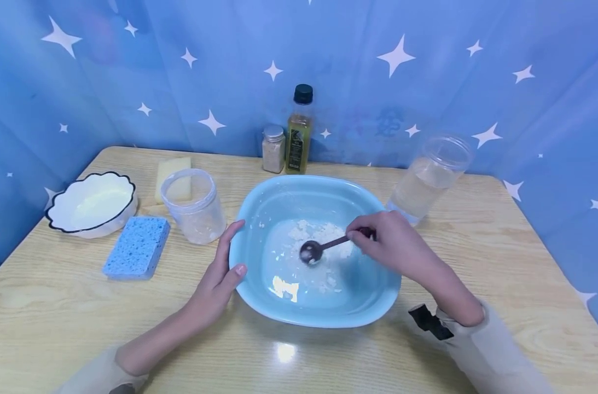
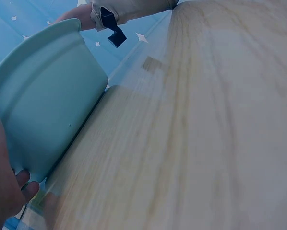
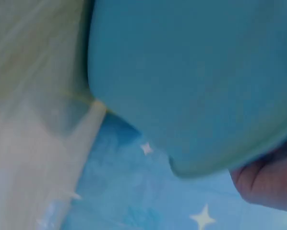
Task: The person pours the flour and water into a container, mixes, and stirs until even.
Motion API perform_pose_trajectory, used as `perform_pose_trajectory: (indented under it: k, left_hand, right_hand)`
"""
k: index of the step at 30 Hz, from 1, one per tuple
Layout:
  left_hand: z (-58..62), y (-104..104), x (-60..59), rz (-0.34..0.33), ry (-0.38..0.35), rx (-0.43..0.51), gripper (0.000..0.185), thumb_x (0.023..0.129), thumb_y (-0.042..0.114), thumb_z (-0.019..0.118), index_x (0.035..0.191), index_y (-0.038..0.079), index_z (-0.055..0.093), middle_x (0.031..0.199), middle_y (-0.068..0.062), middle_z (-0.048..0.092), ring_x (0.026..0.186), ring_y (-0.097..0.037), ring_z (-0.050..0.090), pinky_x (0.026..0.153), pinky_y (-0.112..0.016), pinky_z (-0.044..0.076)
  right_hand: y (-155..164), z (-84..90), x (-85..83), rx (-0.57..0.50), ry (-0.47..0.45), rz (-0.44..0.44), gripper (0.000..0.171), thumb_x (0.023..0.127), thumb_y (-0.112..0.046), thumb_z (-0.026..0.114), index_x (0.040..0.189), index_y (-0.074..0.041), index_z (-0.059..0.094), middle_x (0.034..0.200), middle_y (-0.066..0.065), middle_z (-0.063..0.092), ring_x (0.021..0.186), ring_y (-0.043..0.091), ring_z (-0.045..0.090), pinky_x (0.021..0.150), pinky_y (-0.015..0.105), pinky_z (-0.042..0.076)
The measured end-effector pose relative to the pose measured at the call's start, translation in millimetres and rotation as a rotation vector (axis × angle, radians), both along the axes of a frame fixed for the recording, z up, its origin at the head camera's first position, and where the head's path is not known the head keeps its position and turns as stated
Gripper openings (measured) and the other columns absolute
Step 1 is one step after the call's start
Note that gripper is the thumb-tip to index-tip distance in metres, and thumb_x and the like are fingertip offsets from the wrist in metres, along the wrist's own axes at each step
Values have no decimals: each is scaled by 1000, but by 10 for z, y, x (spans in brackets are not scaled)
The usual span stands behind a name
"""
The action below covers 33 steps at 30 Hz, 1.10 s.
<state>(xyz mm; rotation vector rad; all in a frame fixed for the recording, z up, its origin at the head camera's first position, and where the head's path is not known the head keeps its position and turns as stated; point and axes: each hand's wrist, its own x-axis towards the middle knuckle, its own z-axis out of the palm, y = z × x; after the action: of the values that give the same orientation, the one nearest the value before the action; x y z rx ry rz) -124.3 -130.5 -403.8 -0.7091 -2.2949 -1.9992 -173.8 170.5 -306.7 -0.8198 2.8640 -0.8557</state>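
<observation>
A light blue basin (image 1: 259, 216) sits mid-table with white powder (image 1: 323, 235) and some water in its bottom. My right hand (image 1: 387, 241) pinches the handle of a dark spoon (image 1: 312, 250) whose bowl lies in the powder. My left hand (image 1: 220, 273) rests against the basin's left rim, fingers straight along the outside and thumb on the edge. The left wrist view shows the basin's outer wall (image 2: 47, 105) and part of my left hand (image 2: 4, 191). The right wrist view is blurred: the basin's outside (image 3: 191, 81) and a bit of my right hand (image 3: 268, 184).
Left of the basin stand a clear plastic jar (image 1: 194, 205), a blue sponge (image 1: 137, 247), a yellow sponge (image 1: 173, 169) and a white bowl (image 1: 92, 203). Behind are a spice shaker (image 1: 273, 149) and an oil bottle (image 1: 299, 131). A clear jar of water (image 1: 429, 178) stands right.
</observation>
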Motion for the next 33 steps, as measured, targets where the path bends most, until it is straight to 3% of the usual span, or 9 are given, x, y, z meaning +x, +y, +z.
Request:
perform_pose_trajectory:
  k: [4,11,16,21,29,33]
  left_hand:
    - [0,-4,-3,-5,2,2,61,96,9,39,148,28,12,151,-5,16,126,-31,38,88,-35,48]
    - [-1,-6,-3,-2,2,-2,61,96,10,39,148,28,12,151,-4,15,127,-30,37,89,-36,48]
    - [-3,-5,-4,-3,0,-3,61,96,10,39,148,28,12,151,-4,15,127,-30,37,89,-35,48]
    - [-4,-8,-6,-2,0,3,62,95,9,39,148,28,13,151,-5,16,124,-31,40,86,-35,50]
    - [-12,-9,-8,1,8,4,62,95,9,39,148,27,13,151,-5,16,125,-31,38,86,-35,49]
    - [-10,-4,-11,4,11,-3,62,95,10,39,148,28,13,151,-5,16,126,-31,37,88,-35,48]
  right_hand:
    - [74,78,9,63,76,-27,16,86,-4,57,80,-10,70,56,-7,49,48,8,39,44,23,34]
    - [128,167,38,43,16,59,17,87,-4,57,79,-15,68,54,-10,44,49,6,37,44,22,34]
    - [209,230,37,16,27,99,17,87,-2,59,82,-15,67,56,-11,44,48,5,36,45,23,35]
    - [217,206,30,69,20,187,16,88,-4,60,82,-17,67,59,-14,46,49,2,35,45,21,34]
    - [189,164,2,154,109,25,11,87,-5,61,84,-12,69,58,-9,48,50,8,36,48,24,34]
    - [220,183,-1,154,121,-2,10,87,-5,60,85,-10,69,56,-8,46,49,8,35,47,24,33]
